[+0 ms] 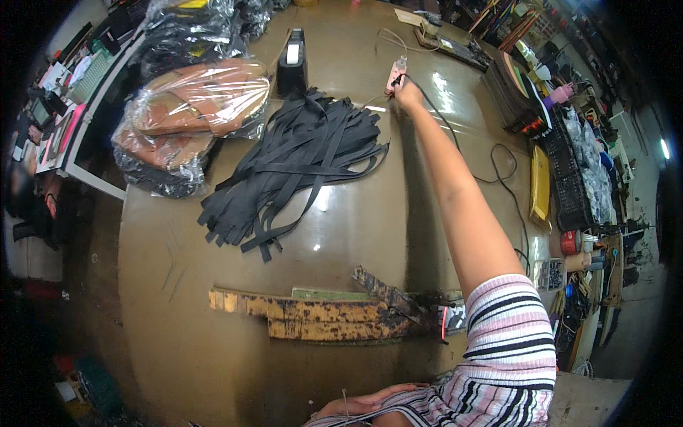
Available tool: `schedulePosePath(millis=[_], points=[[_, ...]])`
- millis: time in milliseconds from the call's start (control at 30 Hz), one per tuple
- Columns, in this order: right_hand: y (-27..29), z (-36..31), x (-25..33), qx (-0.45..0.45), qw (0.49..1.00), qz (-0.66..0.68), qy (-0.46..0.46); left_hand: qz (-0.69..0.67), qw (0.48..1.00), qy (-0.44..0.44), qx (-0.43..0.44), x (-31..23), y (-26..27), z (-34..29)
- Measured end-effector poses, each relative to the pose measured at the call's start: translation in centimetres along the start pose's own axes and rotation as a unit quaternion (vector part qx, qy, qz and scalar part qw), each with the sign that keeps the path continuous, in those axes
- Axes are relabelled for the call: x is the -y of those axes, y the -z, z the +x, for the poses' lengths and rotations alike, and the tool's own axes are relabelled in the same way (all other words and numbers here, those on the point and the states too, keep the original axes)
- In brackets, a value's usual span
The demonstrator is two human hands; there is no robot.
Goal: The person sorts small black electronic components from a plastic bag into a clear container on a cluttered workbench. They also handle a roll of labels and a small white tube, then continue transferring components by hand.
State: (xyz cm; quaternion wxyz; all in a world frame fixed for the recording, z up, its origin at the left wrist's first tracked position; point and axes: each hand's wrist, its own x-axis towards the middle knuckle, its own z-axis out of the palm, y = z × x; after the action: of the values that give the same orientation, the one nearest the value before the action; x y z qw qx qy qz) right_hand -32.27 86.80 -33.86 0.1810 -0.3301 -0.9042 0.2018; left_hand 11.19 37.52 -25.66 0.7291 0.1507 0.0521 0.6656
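Across the table stretches my right arm, in a striped short sleeve. At its far end my right hand (pixel 407 95) is closed round a black plug (pixel 398 80) at a small pinkish-white power strip (pixel 395 71). Whether the plug is fully in the socket I cannot tell. A black cable (pixel 445 117) runs from the hand down the right side of the table. My left hand (pixel 363 403) lies flat against my striped top at the lower edge, fingers stretched out, holding nothing visible. Nearest to it is a worn yellow-and-black wooden jig (pixel 327 320).
A heap of black straps (pixel 299 164) lies mid-table. Left of it are brown pieces in clear plastic (pixel 203 99). A black upright block (pixel 292 64) stands behind. Along the right edge sit stacked dark sheets (pixel 509 96), a yellow tray (pixel 540 186) and a black crate (pixel 567 171).
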Motion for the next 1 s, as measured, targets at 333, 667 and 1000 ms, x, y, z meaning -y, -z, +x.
schedulePosePath(millis=[333,667,1000], points=[[0.9,4.4,-2.5,0.124,0.965,-0.136,0.185,-0.082,0.995,0.037,-0.053,1.0,3.1,-0.7],[6.8,-7.4,4.2,0.304,0.903,0.256,-0.166,-0.013,0.995,0.047,-0.082,-0.3,0.4,-2.0],[39.7,-46.9,-5.6,0.282,0.538,0.737,-0.295,0.238,0.696,-0.158,-0.659,-7.0,1.9,-12.8]])
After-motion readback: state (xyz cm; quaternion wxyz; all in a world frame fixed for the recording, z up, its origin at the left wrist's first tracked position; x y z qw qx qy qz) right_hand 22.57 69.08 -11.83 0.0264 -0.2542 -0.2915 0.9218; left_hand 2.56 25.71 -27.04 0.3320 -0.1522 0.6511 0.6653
